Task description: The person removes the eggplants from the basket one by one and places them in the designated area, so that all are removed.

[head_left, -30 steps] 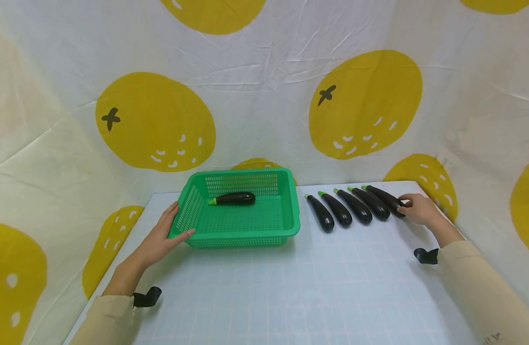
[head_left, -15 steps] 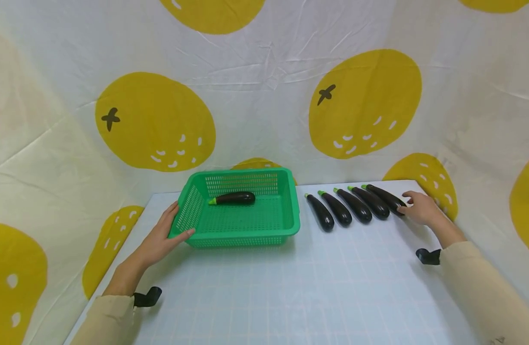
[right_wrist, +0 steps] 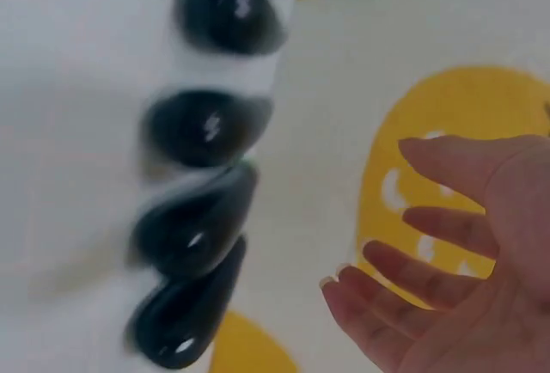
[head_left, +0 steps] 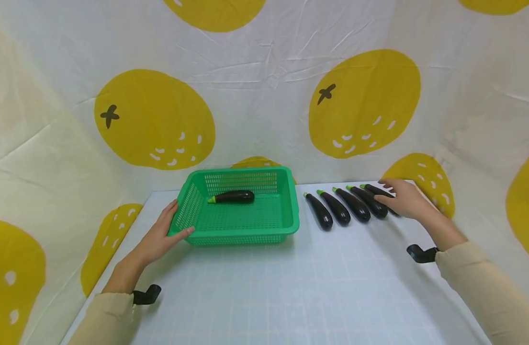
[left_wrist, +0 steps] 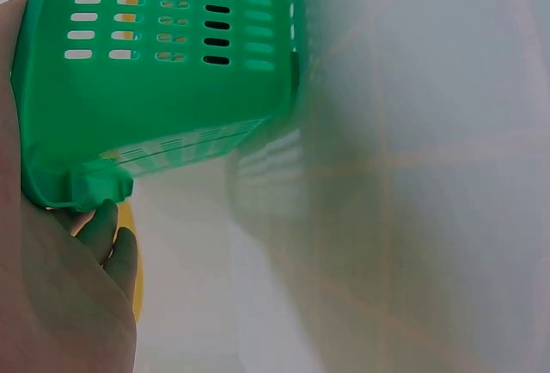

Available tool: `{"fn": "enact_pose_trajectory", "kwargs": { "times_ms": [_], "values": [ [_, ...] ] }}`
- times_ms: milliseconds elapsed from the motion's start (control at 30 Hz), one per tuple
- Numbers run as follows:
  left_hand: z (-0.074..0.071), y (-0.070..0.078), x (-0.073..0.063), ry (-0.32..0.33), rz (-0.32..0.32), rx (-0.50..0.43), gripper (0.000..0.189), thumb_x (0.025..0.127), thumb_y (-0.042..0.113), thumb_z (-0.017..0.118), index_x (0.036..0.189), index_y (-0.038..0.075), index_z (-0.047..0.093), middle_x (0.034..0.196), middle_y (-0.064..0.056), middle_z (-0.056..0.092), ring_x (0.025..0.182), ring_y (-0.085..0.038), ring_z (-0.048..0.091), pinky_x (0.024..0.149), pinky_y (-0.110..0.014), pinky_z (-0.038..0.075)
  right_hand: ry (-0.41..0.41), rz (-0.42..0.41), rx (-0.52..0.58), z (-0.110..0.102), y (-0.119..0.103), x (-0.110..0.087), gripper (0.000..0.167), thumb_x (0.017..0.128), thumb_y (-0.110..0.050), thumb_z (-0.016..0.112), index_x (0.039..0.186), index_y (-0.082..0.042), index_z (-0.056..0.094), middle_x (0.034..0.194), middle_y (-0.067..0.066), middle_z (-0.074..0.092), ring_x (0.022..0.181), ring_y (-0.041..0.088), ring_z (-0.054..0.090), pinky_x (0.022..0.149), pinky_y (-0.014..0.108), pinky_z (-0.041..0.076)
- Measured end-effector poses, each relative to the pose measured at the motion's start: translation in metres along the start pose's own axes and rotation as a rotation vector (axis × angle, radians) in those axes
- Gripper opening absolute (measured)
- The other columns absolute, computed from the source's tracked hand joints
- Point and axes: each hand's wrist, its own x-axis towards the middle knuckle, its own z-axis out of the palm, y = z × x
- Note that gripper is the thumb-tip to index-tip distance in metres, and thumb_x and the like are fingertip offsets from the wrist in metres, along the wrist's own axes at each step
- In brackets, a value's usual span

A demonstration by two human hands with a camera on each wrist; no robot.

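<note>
A green plastic basket (head_left: 242,234) with slotted walls stands left of centre. One dark eggplant (head_left: 238,196) with a green stem end lies inside it. My left hand (head_left: 158,238) holds the basket at its near left corner, thumb over the front rim. In the left wrist view, fingertips (left_wrist: 103,231) curl at the rim corner. To the right, several eggplants (head_left: 319,212) lie slanted in a row. Over the rightmost eggplant (head_left: 393,211) is my right hand (head_left: 408,200), partly hiding it. The right wrist view shows this hand's fingers spread and holding nothing.
The table (head_left: 264,292) has a pale gridded cover. Behind and at both sides hangs a light cloth (head_left: 255,110) printed with big yellow fruit shapes. The basket and the row of eggplants sit near the table's back edge.
My right hand has left the lower end of the rightmost eggplant and moved up and leftward over the row. The left hand and the basket have stayed in place.
</note>
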Motion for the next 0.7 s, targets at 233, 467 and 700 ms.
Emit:
{"fn": "enact_pose_trajectory", "kwargs": {
  "times_ms": [233, 467, 700],
  "values": [
    [-0.002, 0.001, 0.0, -0.002, -0.011, 0.009, 0.103, 0.097, 0.059, 0.061, 0.165, 0.009, 0.003, 0.172, -0.013, 0.0, 0.153, -0.047, 0.014, 0.111, -0.076, 0.022, 0.008, -0.156, 0.054, 0.003, -0.054, 0.012, 0.053, 0.1, -0.02, 0.066, 0.142, 0.009, 0.051, 0.137, 0.032, 0.055, 0.119, 0.049, 0.056, 0.099, 0.064, 0.047],
    [-0.002, 0.001, 0.002, 0.002, -0.002, 0.008, 0.102, 0.097, 0.058, 0.061, 0.165, 0.008, 0.004, 0.172, -0.014, 0.001, 0.153, -0.047, 0.014, 0.111, -0.077, 0.022, -0.003, -0.264, 0.061, 0.015, -0.087, 0.024, 0.048, 0.1, -0.016, 0.066, 0.14, 0.008, 0.054, 0.136, 0.029, 0.058, 0.121, 0.047, 0.057, 0.101, 0.061, 0.047],
    [0.0, -0.001, 0.0, -0.001, -0.007, 0.017, 0.102, 0.097, 0.059, 0.061, 0.165, 0.01, 0.004, 0.172, -0.013, 0.0, 0.153, -0.047, 0.014, 0.111, -0.077, 0.022, -0.026, -0.315, 0.09, 0.029, -0.112, 0.032, 0.046, 0.1, -0.017, 0.066, 0.139, 0.004, 0.057, 0.134, 0.025, 0.06, 0.121, 0.043, 0.058, 0.1, 0.059, 0.049]
  ]
}}
